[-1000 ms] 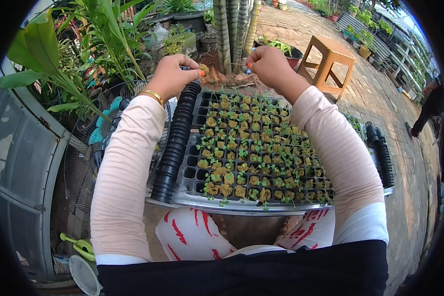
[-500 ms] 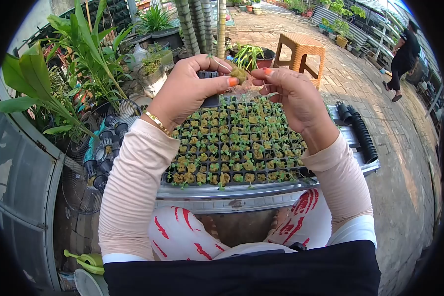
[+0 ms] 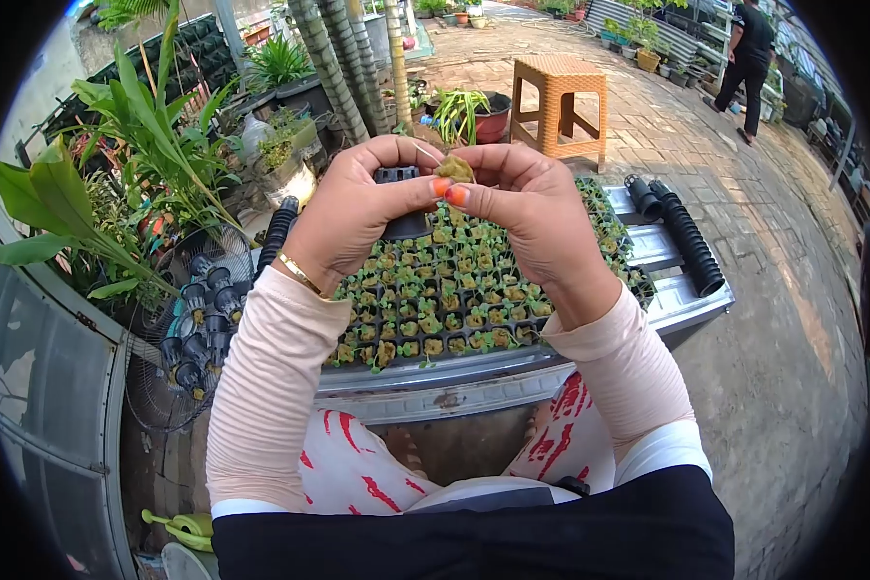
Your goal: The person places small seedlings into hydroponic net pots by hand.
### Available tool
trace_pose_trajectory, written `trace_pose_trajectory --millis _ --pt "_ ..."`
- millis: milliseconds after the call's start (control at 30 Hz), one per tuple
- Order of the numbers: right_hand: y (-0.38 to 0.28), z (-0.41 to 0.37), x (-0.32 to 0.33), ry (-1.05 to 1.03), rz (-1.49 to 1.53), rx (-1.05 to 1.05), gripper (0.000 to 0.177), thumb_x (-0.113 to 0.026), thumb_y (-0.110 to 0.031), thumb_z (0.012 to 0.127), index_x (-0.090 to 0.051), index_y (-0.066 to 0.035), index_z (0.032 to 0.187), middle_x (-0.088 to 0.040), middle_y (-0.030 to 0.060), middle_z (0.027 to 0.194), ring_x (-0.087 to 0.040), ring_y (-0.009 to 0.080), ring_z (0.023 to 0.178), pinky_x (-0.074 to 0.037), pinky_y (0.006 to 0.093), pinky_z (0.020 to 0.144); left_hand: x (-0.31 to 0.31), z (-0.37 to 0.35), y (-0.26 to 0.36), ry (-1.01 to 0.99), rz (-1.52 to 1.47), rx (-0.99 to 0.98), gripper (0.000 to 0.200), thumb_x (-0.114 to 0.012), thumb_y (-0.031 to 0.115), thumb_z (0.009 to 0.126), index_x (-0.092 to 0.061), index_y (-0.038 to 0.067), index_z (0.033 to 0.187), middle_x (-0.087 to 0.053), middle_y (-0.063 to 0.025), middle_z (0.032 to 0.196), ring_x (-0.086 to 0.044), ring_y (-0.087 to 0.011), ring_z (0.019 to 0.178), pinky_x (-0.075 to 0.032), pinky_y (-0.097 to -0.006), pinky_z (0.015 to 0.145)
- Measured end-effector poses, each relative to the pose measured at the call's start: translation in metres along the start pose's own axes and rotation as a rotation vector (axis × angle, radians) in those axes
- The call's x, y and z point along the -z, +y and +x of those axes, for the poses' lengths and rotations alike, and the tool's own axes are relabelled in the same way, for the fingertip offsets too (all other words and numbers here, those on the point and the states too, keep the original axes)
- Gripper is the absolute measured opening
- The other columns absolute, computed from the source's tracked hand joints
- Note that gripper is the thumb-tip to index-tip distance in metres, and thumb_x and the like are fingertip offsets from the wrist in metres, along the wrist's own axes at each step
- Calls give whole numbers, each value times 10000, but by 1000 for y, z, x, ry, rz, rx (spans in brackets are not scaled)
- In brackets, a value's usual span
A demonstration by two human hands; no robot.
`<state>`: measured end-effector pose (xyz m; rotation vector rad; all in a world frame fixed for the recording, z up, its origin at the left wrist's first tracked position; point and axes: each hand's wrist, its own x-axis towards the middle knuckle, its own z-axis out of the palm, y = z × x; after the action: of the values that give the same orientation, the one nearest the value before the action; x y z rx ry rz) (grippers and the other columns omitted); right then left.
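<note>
Raised over the near table, my left hand (image 3: pixel 362 198) pinches a seedling plug (image 3: pixel 456 170), a small yellow-brown clump with a pale thin stem reaching left. The fingers of my right hand (image 3: pixel 536 208) are pinched together at the same plug, so both thumbs meet just below it. Underneath lies a black seedling tray (image 3: pixel 416 319), its cells filled with similar plugs and small green seedlings. Behind my left hand shows a black plastic pot (image 3: pixel 406 224), partly hidden by the fingers.
Nested black pots (image 3: pixel 686 242) lie on the metal table (image 3: pixel 652 246) at right. A wire basket (image 3: pixel 155 387) at left holds several black net pots. Beyond stand a woven-look stool (image 3: pixel 559 92) and potted plants. A person (image 3: pixel 747 63) is on the paving at far right.
My right hand has moved left onto the plug, closing the gap between the hands. The view has shifted slightly, and the person at far right has walked further off.
</note>
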<state>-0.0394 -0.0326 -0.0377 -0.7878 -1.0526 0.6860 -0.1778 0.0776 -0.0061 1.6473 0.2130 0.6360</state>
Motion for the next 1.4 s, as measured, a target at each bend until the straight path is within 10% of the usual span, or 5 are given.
trace_pose_trajectory --millis 433,733,967,1400 --pt "-12 -13 -2 164 -321 227 264 -709 -77 719 -645 46 944 -645 54 827 -568 87 750 -463 227 677 22 -45 -12 118 -774 -55 477 -422 -38 854 -287 -44 1311 -503 -203 1129 -531 -290 1072 -422 -413 969" --pt "11 -14 3 129 -564 411 246 -716 -85 685 -661 10 906 -619 61 778 -549 121 717 -439 243 680 14 -73 -32 256 -658 -219 489 -508 146 913 -304 -55 1309 -495 -179 1229 -535 -267 1104 -463 -390 936" --pt "6 -23 -12 86 -229 208 250 -688 -41 739 -633 38 970 -633 42 868 -531 94 793 -421 223 749 32 -80 -49 112 -1147 -150 582 -628 359 819 -444 -6 1233 -515 -156 1094 -432 -264 1014 -394 -337 821" --pt "17 -22 -7 48 -355 233 259 -701 -52 712 -641 22 953 -624 49 846 -537 105 780 -432 235 724 31 -77 -47 67 -1037 -92 300 -473 151 933 -445 2 1192 -578 -195 1089 -554 -360 1053 -497 -435 896"
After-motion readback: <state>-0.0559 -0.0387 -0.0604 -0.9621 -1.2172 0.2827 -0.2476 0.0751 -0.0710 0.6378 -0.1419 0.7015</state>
